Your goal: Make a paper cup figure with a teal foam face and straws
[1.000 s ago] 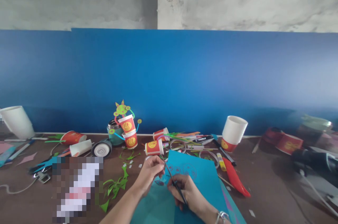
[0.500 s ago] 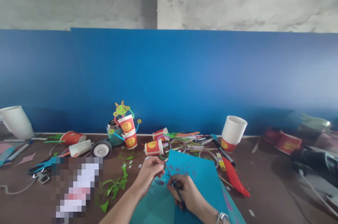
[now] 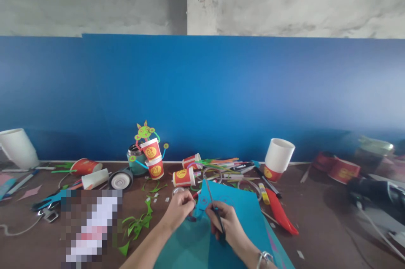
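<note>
My right hand (image 3: 226,220) is closed round a pair of scissors (image 3: 218,218) with dark handles, the blades pointing up and away from me. Under it lies blue paper (image 3: 247,222) with round figures drawn near its far edge, partly covered by my fingers. My left hand (image 3: 180,207) pinches the left edge of a blue paper, just left of the scissors; its fingertips hide exactly how it is gripped. A lighter teal sheet (image 3: 180,243) lies below both forearms.
Behind the hands stand a cup figure (image 3: 155,169), lying paper cups (image 3: 183,177) and a heap of pens and strips (image 3: 228,169). Green scraps (image 3: 137,222) lie at left. Stacked white cups (image 3: 280,155), a glue stick (image 3: 264,193) and a red object (image 3: 280,212) are at right.
The scissors have turned more upright and shifted slightly right with my right hand. My left hand has moved a little left and down, still pinching.
</note>
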Available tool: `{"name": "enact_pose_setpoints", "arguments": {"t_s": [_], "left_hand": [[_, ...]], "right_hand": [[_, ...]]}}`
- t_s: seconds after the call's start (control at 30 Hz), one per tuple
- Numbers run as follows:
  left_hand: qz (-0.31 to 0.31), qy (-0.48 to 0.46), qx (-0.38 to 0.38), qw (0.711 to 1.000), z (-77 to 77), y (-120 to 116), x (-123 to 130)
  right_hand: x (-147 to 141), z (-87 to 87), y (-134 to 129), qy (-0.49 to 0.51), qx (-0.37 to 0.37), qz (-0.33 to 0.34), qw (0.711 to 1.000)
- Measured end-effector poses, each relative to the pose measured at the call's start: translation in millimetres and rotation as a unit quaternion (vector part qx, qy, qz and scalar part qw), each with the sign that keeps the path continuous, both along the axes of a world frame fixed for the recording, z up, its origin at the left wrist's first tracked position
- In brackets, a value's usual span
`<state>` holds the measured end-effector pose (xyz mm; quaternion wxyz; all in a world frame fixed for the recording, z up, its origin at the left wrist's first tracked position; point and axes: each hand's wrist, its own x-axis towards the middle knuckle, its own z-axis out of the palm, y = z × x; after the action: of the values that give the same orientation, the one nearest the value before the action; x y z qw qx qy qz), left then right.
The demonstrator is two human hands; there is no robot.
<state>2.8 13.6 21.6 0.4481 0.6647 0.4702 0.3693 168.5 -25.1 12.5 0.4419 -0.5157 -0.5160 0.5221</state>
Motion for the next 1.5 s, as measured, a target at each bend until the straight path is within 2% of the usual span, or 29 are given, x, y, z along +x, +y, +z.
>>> {"name": "enact_pose_setpoints", "arguments": {"t_s": [0.1,0.2,0.27,0.37,0.43,0.53,0.63,0.87,1.0,1.1,1.23,1.33,1.43,1.5], "left_hand": [[0.028,0.079,0.058,0.995,-3.0,-4,1],[0.051,0.142,0.111,0.982,-3.7,-9,4],[0.071,0.203,0.177,0.961,-4.1,-12,7],[0.098,0.295,0.266,0.913,-8.2,-16,11],[0.103,0.325,0.282,0.897,-13.9,-16,12],[0.115,0.332,0.29,0.89,-22.8,-16,14],[0.131,0.302,0.29,0.898,-24.5,-16,16],[0.152,0.209,0.264,0.929,-14.3,-12,19],[0.179,0.05,0.244,0.952,-18.2,-6,16],[0.198,-0.076,0.176,0.961,-16.1,-6,14],[0.169,-0.194,0.093,0.962,-5.9,-12,17],[0.095,-0.175,0.058,0.978,-3.7,-16,22],[0.023,-0.068,0.075,0.995,-7.7,-20,26],[-0.001,-0.002,0.096,0.995,-9.8,-23,28]], "right_hand": [[3,3.1,1,0.034,0.02,-0.038,0.999],[3,2.7,0,0.044,0.025,-0.033,0.998],[2,2.6,0,0.043,0.026,-0.024,0.998],[0,3.8,0,0.041,0.028,-0.019,0.999],[0,4.9,0,0.04,0.028,-0.015,0.999],[-1,4.5,-1,0.036,0.024,-0.014,0.999],[0,1.7,-1,0.037,0.023,-0.009,0.999],[0,-0.1,-3,0.032,0.023,0.004,0.999],[-1,-1.1,-6,0.033,0.048,0.008,0.998],[-1,-2.9,-8,0.037,0.103,0.002,0.994],[1,-2.0,-7,0.054,0.164,-0.055,0.983],[4,2.0,-5,0.079,0.139,-0.092,0.983],[6,5.3,-3,0.106,0.135,-0.101,0.98],[6,5.8,-3,0.119,0.15,-0.095,0.977]]}}
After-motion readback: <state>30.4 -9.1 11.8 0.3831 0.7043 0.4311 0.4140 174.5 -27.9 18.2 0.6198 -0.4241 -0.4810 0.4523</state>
